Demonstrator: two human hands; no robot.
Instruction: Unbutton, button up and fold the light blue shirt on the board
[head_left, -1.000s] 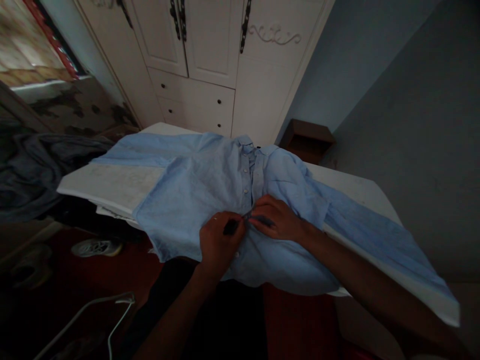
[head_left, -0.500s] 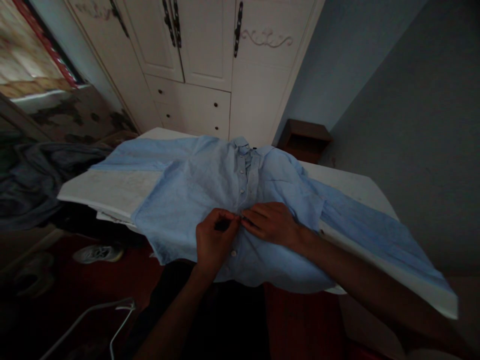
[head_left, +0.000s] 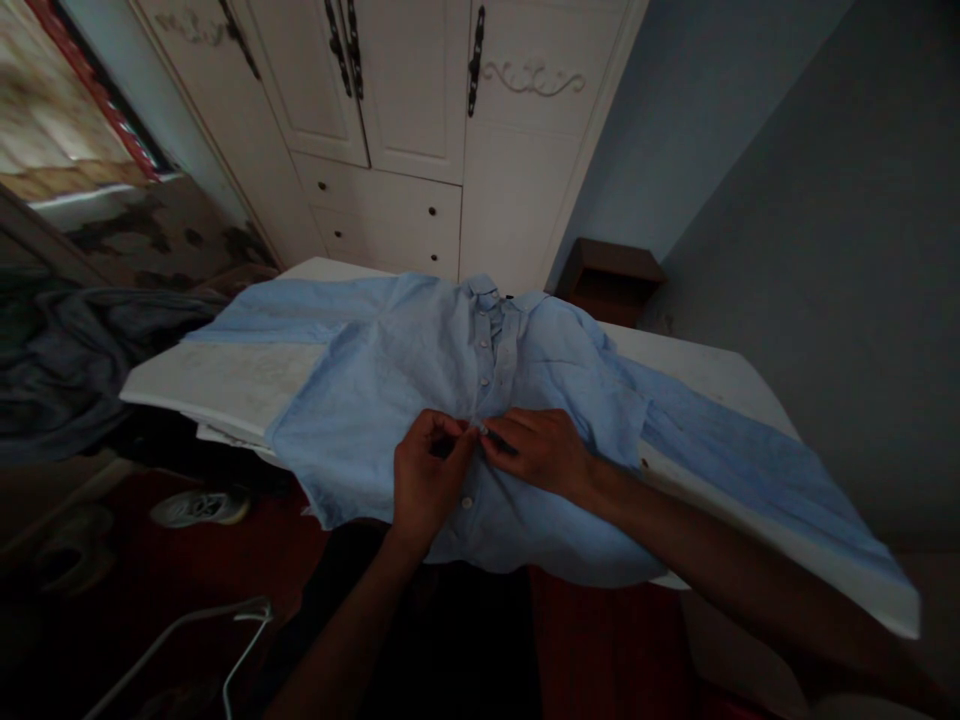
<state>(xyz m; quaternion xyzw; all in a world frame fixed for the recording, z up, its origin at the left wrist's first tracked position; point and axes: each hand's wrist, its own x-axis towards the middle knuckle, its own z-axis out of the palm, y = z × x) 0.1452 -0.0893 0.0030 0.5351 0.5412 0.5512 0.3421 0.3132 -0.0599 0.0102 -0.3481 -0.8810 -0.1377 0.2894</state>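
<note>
A light blue button-up shirt (head_left: 382, 370) lies front up across the white table, its collar toward the wardrobe and both sleeves spread to the sides. My left hand (head_left: 431, 480) pinches the front placket with thumb and forefinger. Right against it, the fingertips of my right hand (head_left: 536, 450) grip the other edge of the placket, where a small pale button shows between the hands. Below them another button (head_left: 467, 503) sits on the placket. Toward the collar the front hangs apart, with several buttons along its left edge.
The white table (head_left: 225, 372) carries the shirt. Behind it stand a white wardrobe (head_left: 517, 180) and a small brown cabinet (head_left: 611, 265). Dark clothes (head_left: 82, 360) are heaped at the left. A shoe (head_left: 199, 508) and a white wire hanger (head_left: 180, 625) are at lower left.
My right hand's fingers have shifted slightly and the button between the hands shows more clearly. Both hands stay at the same spot on the placket.
</note>
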